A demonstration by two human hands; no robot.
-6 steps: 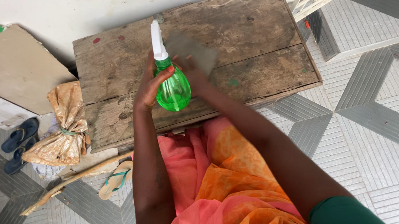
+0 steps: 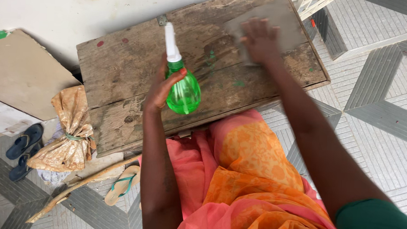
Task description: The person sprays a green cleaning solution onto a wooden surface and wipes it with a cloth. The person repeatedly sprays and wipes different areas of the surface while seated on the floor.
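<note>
Left hand (image 2: 161, 87) has its fingers wrapped round the green bottle (image 2: 182, 93), upright over the surface (image 2: 123, 70). Right hand (image 2: 260, 39) presses a grey cloth (image 2: 285, 17) flat at the far corner. Near side looks unwiped yet.

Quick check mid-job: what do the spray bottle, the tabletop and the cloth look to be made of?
Spray bottle: translucent green plastic, glossy, with a white nozzle, held in the left hand.
Tabletop: bare weathered wood planks, with visible grain, cracks and stains.
Cloth under the right hand: looks like thin grey fabric, matte; blurred, so uncertain.
</note>
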